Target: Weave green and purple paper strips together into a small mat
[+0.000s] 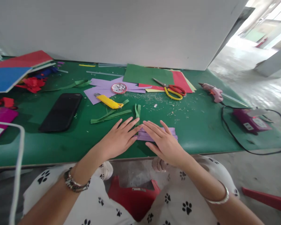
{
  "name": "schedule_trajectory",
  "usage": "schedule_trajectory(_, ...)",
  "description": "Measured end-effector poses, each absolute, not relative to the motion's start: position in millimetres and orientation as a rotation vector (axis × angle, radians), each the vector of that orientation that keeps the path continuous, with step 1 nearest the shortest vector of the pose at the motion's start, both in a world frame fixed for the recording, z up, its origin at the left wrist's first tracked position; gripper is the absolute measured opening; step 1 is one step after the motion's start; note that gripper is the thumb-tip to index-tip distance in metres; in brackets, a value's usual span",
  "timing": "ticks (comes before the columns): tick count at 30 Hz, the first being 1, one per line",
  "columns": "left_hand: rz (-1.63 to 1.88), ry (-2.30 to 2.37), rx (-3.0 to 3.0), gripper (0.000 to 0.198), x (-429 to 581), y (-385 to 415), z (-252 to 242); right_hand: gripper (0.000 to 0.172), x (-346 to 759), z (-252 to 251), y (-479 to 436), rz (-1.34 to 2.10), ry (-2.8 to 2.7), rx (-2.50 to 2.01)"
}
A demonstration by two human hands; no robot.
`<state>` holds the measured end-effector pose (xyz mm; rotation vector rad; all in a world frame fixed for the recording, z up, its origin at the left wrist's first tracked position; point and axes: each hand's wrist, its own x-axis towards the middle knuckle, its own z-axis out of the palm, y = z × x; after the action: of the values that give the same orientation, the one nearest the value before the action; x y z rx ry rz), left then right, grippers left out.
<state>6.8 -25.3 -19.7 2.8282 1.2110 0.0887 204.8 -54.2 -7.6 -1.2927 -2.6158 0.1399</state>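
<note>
My right hand (162, 139) lies flat with fingers stretched over several purple paper strips (170, 131) set side by side near the table's front edge. To its left, my left hand (121, 137) is spread out palm down, its fingertips meeting those of the right hand at the strips' left end. A folded green paper strip (137, 110) stands out just beyond the left fingertips. More green paper strips (110, 116) lie beyond my left hand. A yellow utility knife (110, 101) rests behind them, partly on purple paper (92, 94).
Scissors (172, 90) lie on coloured sheets (147, 73) at the back. A pink glue gun (213, 92) and a purple power strip (250, 120) with a black cord are at right. A phone (62, 112), another power strip (2, 120) and a white cable (21, 150) are at left.
</note>
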Motion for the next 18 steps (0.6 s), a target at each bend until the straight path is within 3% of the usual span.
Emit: schedule_trajectory(18, 0.086, 1.244, 2.778, 0.049, 6.3, -28.3, -18.3, 0.044, 197.8, -14.5, -48.7, 0.227, -2.593, -1.384)
